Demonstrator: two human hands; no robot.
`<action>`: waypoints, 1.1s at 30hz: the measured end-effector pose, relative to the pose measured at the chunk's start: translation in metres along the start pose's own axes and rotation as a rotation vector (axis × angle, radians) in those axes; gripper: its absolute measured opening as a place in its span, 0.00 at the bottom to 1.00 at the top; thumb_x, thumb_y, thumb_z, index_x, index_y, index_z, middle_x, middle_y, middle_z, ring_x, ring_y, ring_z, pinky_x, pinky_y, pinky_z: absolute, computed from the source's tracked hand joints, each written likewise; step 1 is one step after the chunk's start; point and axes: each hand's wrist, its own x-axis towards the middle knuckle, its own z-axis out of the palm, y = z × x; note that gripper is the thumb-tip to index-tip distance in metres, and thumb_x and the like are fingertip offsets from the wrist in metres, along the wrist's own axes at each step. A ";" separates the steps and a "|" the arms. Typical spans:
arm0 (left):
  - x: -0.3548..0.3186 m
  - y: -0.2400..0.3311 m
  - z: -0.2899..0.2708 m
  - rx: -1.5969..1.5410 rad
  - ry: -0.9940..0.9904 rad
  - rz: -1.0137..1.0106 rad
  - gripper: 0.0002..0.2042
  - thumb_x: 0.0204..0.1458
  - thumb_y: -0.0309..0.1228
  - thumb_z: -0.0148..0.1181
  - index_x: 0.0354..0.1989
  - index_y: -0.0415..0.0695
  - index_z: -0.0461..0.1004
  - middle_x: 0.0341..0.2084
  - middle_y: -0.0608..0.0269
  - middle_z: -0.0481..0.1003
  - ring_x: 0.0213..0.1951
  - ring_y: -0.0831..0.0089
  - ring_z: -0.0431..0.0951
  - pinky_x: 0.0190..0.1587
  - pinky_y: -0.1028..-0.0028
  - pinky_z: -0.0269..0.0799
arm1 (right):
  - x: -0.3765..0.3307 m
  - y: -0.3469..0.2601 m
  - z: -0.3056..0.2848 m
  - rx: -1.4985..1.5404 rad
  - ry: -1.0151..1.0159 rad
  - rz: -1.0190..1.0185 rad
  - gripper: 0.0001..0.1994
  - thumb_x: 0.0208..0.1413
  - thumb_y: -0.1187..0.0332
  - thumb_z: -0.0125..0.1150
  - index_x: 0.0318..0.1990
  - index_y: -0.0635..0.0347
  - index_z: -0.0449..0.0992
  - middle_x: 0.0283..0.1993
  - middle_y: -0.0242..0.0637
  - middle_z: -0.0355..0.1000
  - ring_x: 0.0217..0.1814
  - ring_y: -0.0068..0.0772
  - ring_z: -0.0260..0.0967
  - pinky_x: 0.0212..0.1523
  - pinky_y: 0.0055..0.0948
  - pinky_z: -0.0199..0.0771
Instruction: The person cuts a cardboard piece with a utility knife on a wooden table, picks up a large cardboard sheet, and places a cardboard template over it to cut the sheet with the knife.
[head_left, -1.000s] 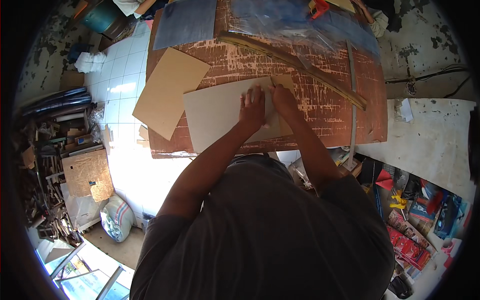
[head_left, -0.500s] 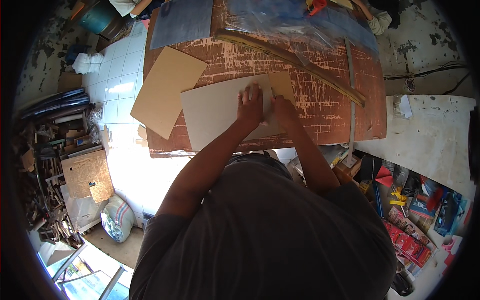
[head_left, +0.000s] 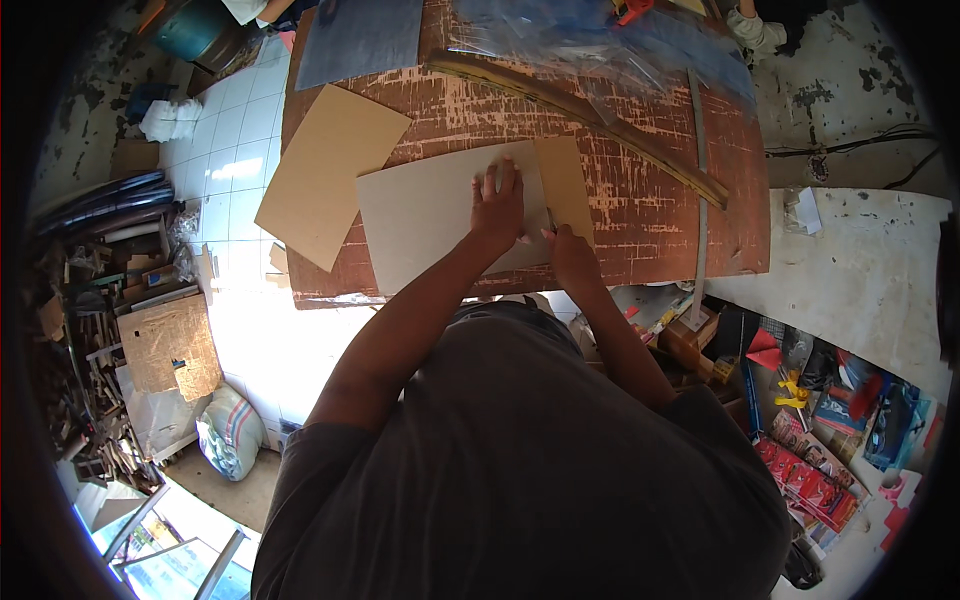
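Observation:
My left hand (head_left: 497, 203) lies flat with fingers spread on a grey board sheet (head_left: 420, 205), pressing it near its right edge. Under that edge, a brown board (head_left: 565, 175) sticks out to the right. My right hand (head_left: 574, 256) is closed round a slim cutter knife (head_left: 550, 217), most of it hidden in the fist. Its tip is at the grey sheet's right edge, over the brown board. Left of the grey sheet, a separate tan board (head_left: 335, 175) lies at an angle on the table.
The scratched brown table (head_left: 650, 235) carries a long wooden bar (head_left: 570, 115), a metal strip (head_left: 702, 170) and clear plastic sheets (head_left: 590, 45). Another person's hands show at the far edge. A pale board (head_left: 850, 250) stands to the right; scrap wood (head_left: 90, 380) and a sack (head_left: 230, 435) are left.
My right hand has slid toward me along the grey sheet's edge with the knife, uncovering more of the brown board. My left hand stays pressed on the sheet.

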 end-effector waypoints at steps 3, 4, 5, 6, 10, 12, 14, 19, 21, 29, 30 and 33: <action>0.001 0.000 0.000 0.012 -0.009 -0.001 0.69 0.30 0.54 0.85 0.79 0.37 0.46 0.79 0.47 0.41 0.78 0.45 0.48 0.76 0.41 0.55 | -0.011 0.002 -0.001 0.000 -0.029 0.022 0.25 0.76 0.49 0.45 0.46 0.68 0.73 0.38 0.63 0.79 0.46 0.68 0.79 0.47 0.61 0.78; 0.002 0.000 0.000 0.011 -0.021 -0.005 0.69 0.31 0.54 0.85 0.79 0.37 0.46 0.80 0.47 0.40 0.79 0.46 0.47 0.76 0.40 0.54 | -0.015 0.004 0.000 0.007 -0.039 0.031 0.25 0.76 0.50 0.45 0.46 0.68 0.73 0.38 0.63 0.79 0.46 0.68 0.79 0.47 0.61 0.78; 0.002 0.000 0.001 0.009 -0.034 -0.008 0.69 0.32 0.53 0.85 0.79 0.37 0.45 0.80 0.48 0.39 0.79 0.46 0.46 0.77 0.40 0.53 | -0.019 0.007 0.002 0.015 -0.041 0.031 0.24 0.76 0.50 0.46 0.46 0.68 0.73 0.38 0.63 0.79 0.46 0.68 0.79 0.47 0.61 0.78; 0.002 -0.001 0.001 0.008 -0.032 -0.007 0.69 0.32 0.53 0.85 0.79 0.37 0.45 0.80 0.48 0.39 0.79 0.46 0.46 0.77 0.40 0.52 | -0.023 0.009 0.004 0.016 -0.034 0.026 0.24 0.76 0.50 0.46 0.46 0.68 0.73 0.37 0.63 0.79 0.45 0.68 0.79 0.47 0.60 0.78; 0.001 -0.001 0.001 0.029 -0.010 0.002 0.69 0.31 0.56 0.84 0.79 0.36 0.45 0.79 0.47 0.41 0.78 0.45 0.48 0.75 0.40 0.56 | -0.042 0.021 0.017 0.024 0.047 -0.050 0.23 0.75 0.51 0.46 0.47 0.69 0.73 0.37 0.63 0.79 0.45 0.68 0.79 0.46 0.60 0.78; 0.001 0.000 0.002 0.043 -0.005 0.005 0.69 0.31 0.57 0.83 0.78 0.35 0.46 0.79 0.46 0.41 0.77 0.44 0.49 0.75 0.40 0.58 | -0.051 0.026 0.019 0.034 0.016 -0.037 0.23 0.75 0.52 0.47 0.48 0.69 0.73 0.39 0.63 0.79 0.46 0.68 0.79 0.46 0.60 0.78; 0.001 0.001 0.002 0.048 -0.015 -0.001 0.69 0.31 0.57 0.83 0.78 0.35 0.45 0.79 0.46 0.41 0.77 0.44 0.49 0.75 0.40 0.58 | -0.059 0.029 0.020 0.051 -0.092 0.045 0.23 0.74 0.52 0.49 0.49 0.69 0.72 0.42 0.63 0.79 0.47 0.68 0.78 0.46 0.62 0.78; 0.001 0.002 0.000 0.058 -0.021 -0.006 0.69 0.32 0.57 0.83 0.78 0.35 0.45 0.79 0.47 0.41 0.77 0.44 0.49 0.75 0.39 0.57 | -0.078 0.028 0.018 0.070 -0.049 0.039 0.22 0.74 0.52 0.49 0.50 0.69 0.72 0.38 0.63 0.79 0.45 0.67 0.79 0.44 0.60 0.79; 0.001 0.003 0.000 0.063 -0.028 -0.007 0.69 0.32 0.57 0.83 0.79 0.35 0.45 0.79 0.47 0.41 0.77 0.44 0.49 0.75 0.39 0.58 | -0.083 0.029 0.018 0.062 -0.082 0.050 0.22 0.74 0.52 0.49 0.50 0.68 0.71 0.37 0.63 0.79 0.44 0.67 0.80 0.44 0.60 0.79; 0.002 0.003 0.000 0.058 -0.039 -0.008 0.69 0.32 0.56 0.83 0.79 0.35 0.45 0.80 0.48 0.40 0.77 0.44 0.47 0.74 0.40 0.58 | -0.088 0.031 0.005 -0.002 -0.140 0.092 0.22 0.73 0.52 0.50 0.47 0.68 0.71 0.37 0.60 0.80 0.44 0.65 0.80 0.45 0.60 0.79; 0.002 0.003 0.000 0.054 -0.040 -0.013 0.69 0.32 0.56 0.83 0.79 0.35 0.45 0.80 0.48 0.39 0.78 0.44 0.47 0.74 0.39 0.58 | -0.087 0.031 -0.001 0.026 -0.108 0.061 0.21 0.73 0.53 0.51 0.46 0.68 0.72 0.37 0.61 0.80 0.44 0.65 0.80 0.45 0.60 0.79; 0.001 0.005 -0.001 0.050 -0.053 -0.022 0.69 0.32 0.56 0.84 0.79 0.36 0.44 0.80 0.48 0.38 0.78 0.44 0.46 0.74 0.39 0.58 | -0.069 0.034 -0.022 0.052 -0.027 0.013 0.19 0.71 0.55 0.53 0.43 0.67 0.75 0.37 0.61 0.80 0.44 0.64 0.80 0.46 0.58 0.79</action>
